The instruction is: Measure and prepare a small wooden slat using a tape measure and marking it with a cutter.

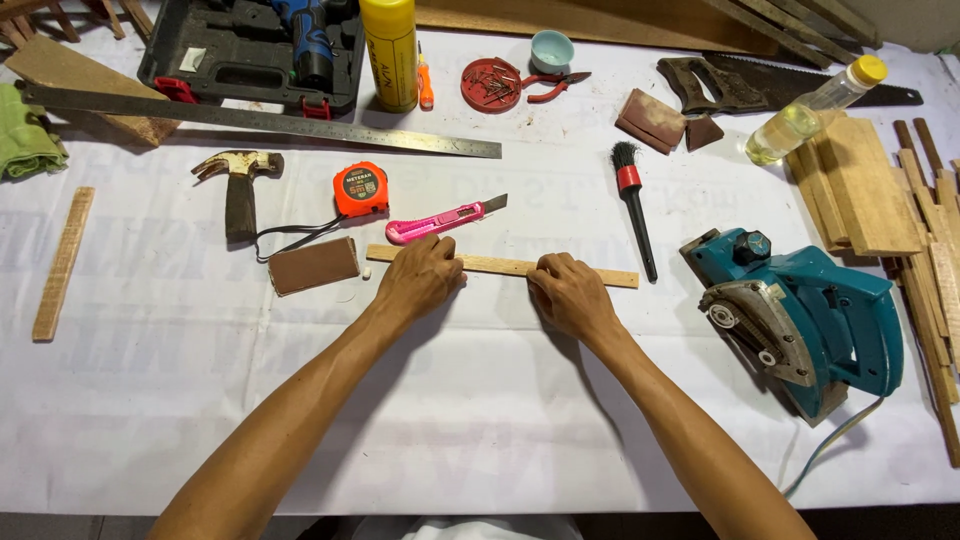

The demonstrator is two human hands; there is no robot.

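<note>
wood strip (500, 266) under both hands | left hand (420, 277) gripping it | right hand (568, 293) gripping it

Hands: left hand (422, 275) & right hand (568, 293) both pressed on thin wood strip (500, 265), palms down.
Strip: flat on white table cover (450, 420), runs left-right.
Near strip: pink utility knife (447, 219) just above; brown sanding block (313, 265) at left end; black brush (633, 205) by right end.
Right side: teal electric planer (800, 315), stack of wood slats (865, 185).
Left side: hammer (238, 185), orange tape measure (361, 189), long steel ruler (260, 120).
</note>
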